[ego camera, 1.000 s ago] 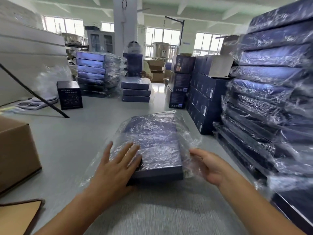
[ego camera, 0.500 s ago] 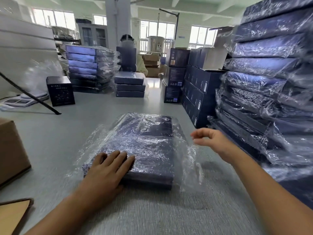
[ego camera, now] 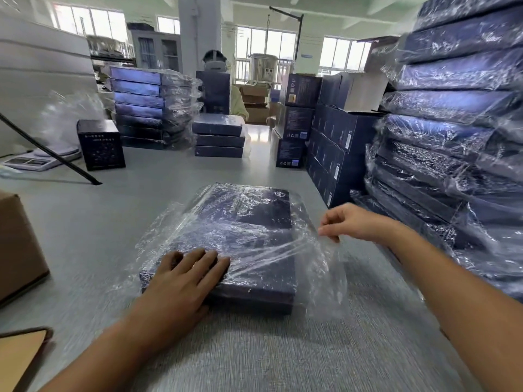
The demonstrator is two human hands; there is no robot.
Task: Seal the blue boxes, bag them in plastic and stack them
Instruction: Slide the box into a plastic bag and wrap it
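Progress: I'd say midway on this one. The blue box (ego camera: 263,267) is closed and mostly inside the plastic bag (ego camera: 319,267), but the bag isn't tidied up yet

Done already: loads, by the look of it. There's a tall stack of bagged boxes (ego camera: 452,131) at the right edge of the table (ego camera: 113,222) and another wrapped pile (ego camera: 147,108) at the far left

Still to do: my guess is get the loose film sorted at the near end, which looks like the bag's mouth, then lift this box onto a stack. The unwrapped dark cartons (ego camera: 334,154) behind might be waiting too, can't tell

Box location: flat on the table right in front of the person, between both arms, and well short of the right-hand stack

Left hand (ego camera: 184,281): laid flat on the near left corner of the box, fingers straight and together, pressing down rather than grabbing

Right hand (ego camera: 353,222): raised just off the box's right side, with the fingertips pinched on the bag's edge and the film pulled taut across to the other hand

Other stuff: 1 brown cardboard box (ego camera: 17,250) at the left – and a small scale (ego camera: 36,159) further back
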